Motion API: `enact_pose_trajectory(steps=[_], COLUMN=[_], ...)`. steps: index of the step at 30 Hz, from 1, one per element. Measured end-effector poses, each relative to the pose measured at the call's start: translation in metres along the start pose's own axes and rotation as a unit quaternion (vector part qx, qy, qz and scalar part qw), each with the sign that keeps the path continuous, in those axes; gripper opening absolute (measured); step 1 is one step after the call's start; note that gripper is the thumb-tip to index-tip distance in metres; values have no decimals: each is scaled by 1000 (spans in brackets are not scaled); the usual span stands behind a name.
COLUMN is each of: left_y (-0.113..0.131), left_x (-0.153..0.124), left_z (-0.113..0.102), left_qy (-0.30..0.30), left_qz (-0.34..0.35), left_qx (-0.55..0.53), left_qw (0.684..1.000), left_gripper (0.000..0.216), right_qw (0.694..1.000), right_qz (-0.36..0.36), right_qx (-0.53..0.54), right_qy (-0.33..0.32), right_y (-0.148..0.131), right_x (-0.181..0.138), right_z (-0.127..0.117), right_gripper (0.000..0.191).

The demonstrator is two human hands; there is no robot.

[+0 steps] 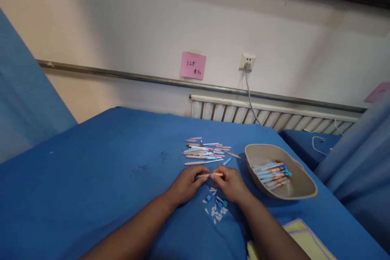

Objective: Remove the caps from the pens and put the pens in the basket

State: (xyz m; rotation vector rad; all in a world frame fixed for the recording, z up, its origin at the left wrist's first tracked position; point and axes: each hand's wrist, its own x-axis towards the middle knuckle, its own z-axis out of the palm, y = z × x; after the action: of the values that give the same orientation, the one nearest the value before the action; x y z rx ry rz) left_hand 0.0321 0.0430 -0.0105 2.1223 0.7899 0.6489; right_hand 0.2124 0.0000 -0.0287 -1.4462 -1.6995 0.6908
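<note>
Above the middle of the blue cloth, my left hand (185, 183) and my right hand (230, 185) are pinched on the two ends of a slim pen (218, 174) with an orange part on the right. Fingers cover much of it, so I cannot tell whether it is in one piece. Just beyond my hands lies a pile of pen parts (201, 152), with pale and pink barrels and thin white refills. Between my wrists, several small white tips (217, 213) and blue and teal clip pieces (218, 204) are scattered on the cloth.
To the right stands a beige bin (301, 183) holding several pens (274, 174). A yellow cloth or pad (300, 231) lies near my right forearm. Behind the blue-covered table (91, 162) are a radiator (231, 111) and a plugged-in cable (250, 93). Blue curtains hang at both sides.
</note>
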Motion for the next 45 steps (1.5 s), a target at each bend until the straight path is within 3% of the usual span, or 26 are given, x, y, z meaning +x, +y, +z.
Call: enact_pose_trajectory(steps=[3, 9, 13, 15, 19, 22, 26, 35, 45], left_y=[-2, -8, -7, -6, -5, -6, -6, -6, -1], left_x=[-1, -2, -2, -2, -3, -3, -3, -4, -5], left_z=[1, 3, 4, 4, 3, 4, 5, 4, 5], left_qy=[6, 39, 37, 39, 45, 54, 55, 59, 74], left_qz=[-1, -10, -9, -4, 0, -5, 0, -1, 15], left_qx=[30, 5, 19, 27, 37, 42, 43, 59, 94], left_qw=[1000, 999, 999, 999, 998, 998, 998, 997, 993], left_gripper=[22, 28, 30, 29, 30, 32, 31, 34, 31], right_qw=[1000, 999, 997, 997, 999, 999, 999, 998, 992], right_qz=[1, -47, -58, -51, -22, -30, -34, -11, 63], right_qx=[-9, 8, -54, -50, 35, 27, -32, 67, 109], right_qy=[-14, 5, 2, 8, 10, -2, -9, -6, -23], right_y=[1, -3, 0, 1, 1, 1, 1, 1, 4], right_x=[0, 0, 0, 0, -1, -1, -1, 1, 2], right_z=[2, 1, 0, 1, 5, 4, 2, 7, 8], right_gripper=[23, 9, 24, 27, 14, 9, 30, 10, 26])
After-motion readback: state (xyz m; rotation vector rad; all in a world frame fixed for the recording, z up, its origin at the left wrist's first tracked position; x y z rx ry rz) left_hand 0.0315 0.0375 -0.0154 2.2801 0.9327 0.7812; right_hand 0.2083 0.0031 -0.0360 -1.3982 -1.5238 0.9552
